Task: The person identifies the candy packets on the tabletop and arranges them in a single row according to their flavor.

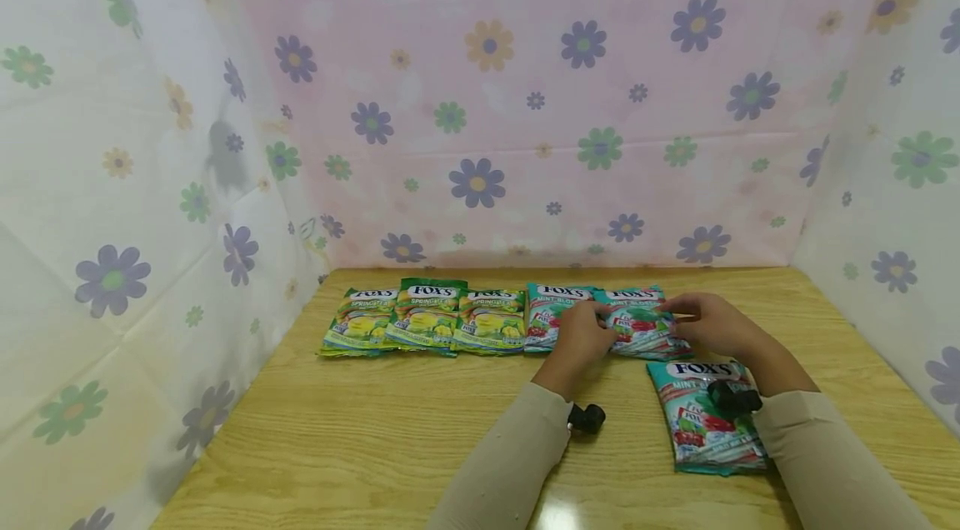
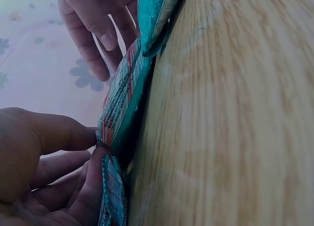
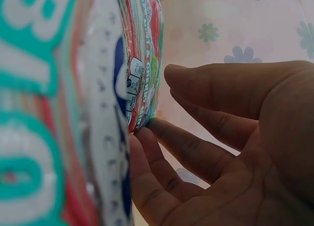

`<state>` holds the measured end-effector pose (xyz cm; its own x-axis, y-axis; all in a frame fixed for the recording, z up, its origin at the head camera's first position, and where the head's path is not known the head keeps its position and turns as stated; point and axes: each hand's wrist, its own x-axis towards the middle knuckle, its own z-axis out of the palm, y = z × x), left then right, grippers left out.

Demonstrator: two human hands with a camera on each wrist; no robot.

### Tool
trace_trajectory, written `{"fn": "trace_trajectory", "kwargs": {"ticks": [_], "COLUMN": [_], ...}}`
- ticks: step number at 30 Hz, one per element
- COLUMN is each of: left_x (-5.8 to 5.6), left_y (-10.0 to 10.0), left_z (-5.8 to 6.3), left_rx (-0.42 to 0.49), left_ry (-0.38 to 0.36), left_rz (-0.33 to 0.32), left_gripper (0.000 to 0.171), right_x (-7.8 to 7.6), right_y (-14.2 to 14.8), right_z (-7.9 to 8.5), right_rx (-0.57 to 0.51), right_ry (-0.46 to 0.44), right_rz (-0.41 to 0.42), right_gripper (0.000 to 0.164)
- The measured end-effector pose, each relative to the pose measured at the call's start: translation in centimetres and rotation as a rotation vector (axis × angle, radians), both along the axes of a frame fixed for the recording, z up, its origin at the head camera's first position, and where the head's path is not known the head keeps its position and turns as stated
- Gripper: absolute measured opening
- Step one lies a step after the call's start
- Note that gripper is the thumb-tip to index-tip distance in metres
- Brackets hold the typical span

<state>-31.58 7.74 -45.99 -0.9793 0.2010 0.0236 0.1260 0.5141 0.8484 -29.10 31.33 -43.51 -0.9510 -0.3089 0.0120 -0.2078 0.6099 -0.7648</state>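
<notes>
A row of candy bags lies along the back of the wooden table. My left hand [image 1: 585, 338] pinches the left edge of a teal Fox's mint candy bag [image 1: 643, 322] between thumb and finger, as the left wrist view shows. Against the right edge of that same bag rest fingertips of my right hand [image 1: 716, 328]; in the right wrist view its thumb [image 3: 211, 86] stays apart from the wrapper. Just left of it is another teal candy bag [image 1: 542, 322], partly covered by my left hand. A third teal candy bag [image 1: 701, 434] lies nearer, under my right wrist.
Three green Fox's candy bags [image 1: 426, 317] overlap side by side at the left of the row. Flowered cloth [image 1: 540, 205] rises behind the wooden table [image 1: 360, 447] and on both sides. A small black wrist camera [image 1: 587, 417] sits at each cuff.
</notes>
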Motion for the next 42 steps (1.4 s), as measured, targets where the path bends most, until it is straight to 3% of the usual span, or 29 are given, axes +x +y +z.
{"fn": "trace_trajectory", "kwargs": {"ticks": [9,17,25,30,37,42], "left_x": [0.2,0.2,0.9,1.5,3.0,4.3], "left_y": [-0.1,0.0,-0.2,-0.4,-0.3,0.0], "left_z": [0.4,0.8,1.8,2.3,2.7,3.1], "left_rx": [0.043,-0.008,-0.087,-0.093,-0.25,-0.375], "left_ry": [-0.027,0.002,0.039,0.079,0.153,0.122], "left_rz": [-0.023,-0.044,-0.134,-0.197,-0.307,-0.359], "left_gripper": [0.031,0.032,0.04,0.034,0.038,0.051], "right_x": [0.2,0.3,1.0,1.8,3.4,4.9], "right_y": [0.1,0.2,1.0,2.0,3.8,5.4], "right_z": [0.1,0.0,0.3,0.5,0.6,0.7], "right_rx": [0.008,0.062,0.103,0.146,0.153,0.116], "right_ry": [0.0,0.019,0.061,0.073,0.047,-0.043], "right_rz": [0.013,0.007,0.022,0.021,-0.001,-0.002], "right_gripper": [0.044,0.047,0.049,0.051,0.053,0.058]}}
